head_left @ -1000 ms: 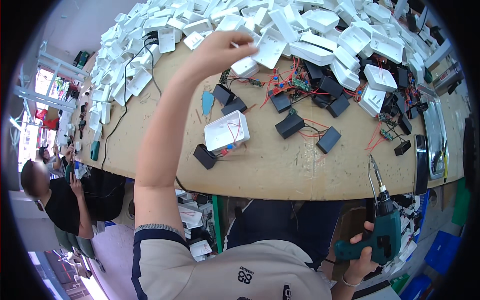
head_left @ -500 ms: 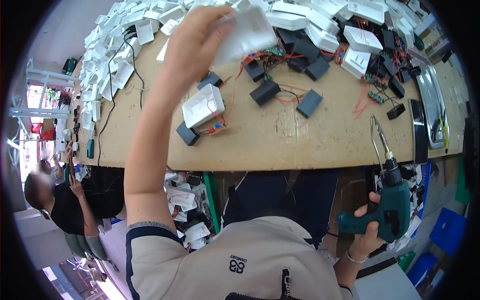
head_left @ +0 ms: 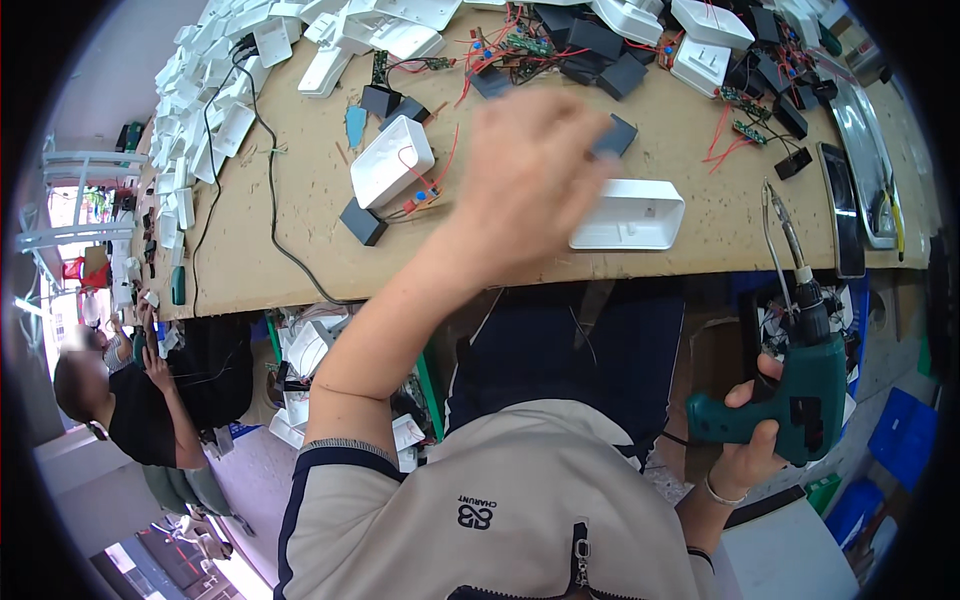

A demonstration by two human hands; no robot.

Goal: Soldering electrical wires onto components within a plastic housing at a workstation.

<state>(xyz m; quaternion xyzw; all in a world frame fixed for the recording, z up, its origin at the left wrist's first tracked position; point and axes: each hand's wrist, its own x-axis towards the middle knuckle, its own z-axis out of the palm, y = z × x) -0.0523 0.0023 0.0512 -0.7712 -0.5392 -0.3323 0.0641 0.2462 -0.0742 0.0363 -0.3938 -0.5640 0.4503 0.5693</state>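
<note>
While the right hand (head_left: 748,462), at lower right of the frame, is wrapped around a dark-green plastic soldering gun (head_left: 812,375), the left hand (head_left: 540,170) is blurred at the centre, so I cannot tell whether its fingers are spread or pinching. An open, white, rectangular plastic box (head_left: 630,230) shows beside that hand, right of centre.

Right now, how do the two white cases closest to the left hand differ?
The left case has a red wire crossing it; the right case shows none. The left case lies slanted, while the right case lies nearly along the front edge of the table. The left hand hides part of the right case, not the left case. Both are white and open.
</note>
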